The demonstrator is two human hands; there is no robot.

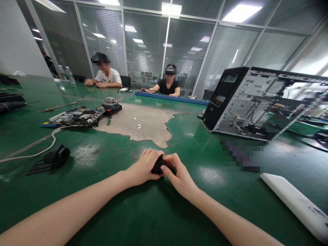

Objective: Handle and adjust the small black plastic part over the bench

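A small black part (157, 164) is held between my two hands, low over the green table (143, 212) near the middle of the head view. My left hand (146, 165) wraps round it from the left, back of the hand up. From the right, my right hand (178, 174) pinches its edge with thumb and forefinger. Fingers cover much of the part, so its full shape is hidden. Further left lies a black plastic piece (57, 156) with a round end and thin prongs.
A circuit board (77, 117) and a fan cooler (111, 103) stand back left. An open computer case (246, 102) is at the right, a white block (294, 205) nearer. Two people sit across the table behind a blue strip (171, 98).
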